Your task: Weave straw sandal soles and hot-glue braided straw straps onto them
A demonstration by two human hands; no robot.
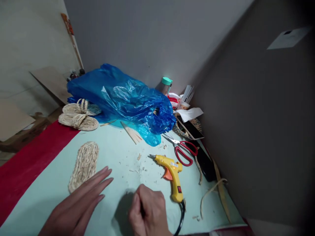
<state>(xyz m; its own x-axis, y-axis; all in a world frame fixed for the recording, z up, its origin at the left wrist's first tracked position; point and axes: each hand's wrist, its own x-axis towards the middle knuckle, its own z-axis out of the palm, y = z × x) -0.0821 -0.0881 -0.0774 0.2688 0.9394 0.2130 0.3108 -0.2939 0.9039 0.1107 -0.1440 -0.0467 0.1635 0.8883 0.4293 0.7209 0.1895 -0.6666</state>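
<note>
My left hand is open, its fingers stretched out together beside the lower end of an oval woven straw sole, partly covering its edge. My right hand is curled into a fist above the table, throwing a shadow to its left; nothing shows in it. Just beyond that fist, on its right, lies a yellow hot glue gun with an orange trigger and a black cord. Its nozzle points to the left. Red-handled scissors lie behind the glue gun, blades partly spread.
A pair of woven straw slippers sits at the table's far left, beside a big blue plastic bag. A phone rests on a basket at the back right. Straw strips lie at right; fibre scraps dot the pale green tabletop.
</note>
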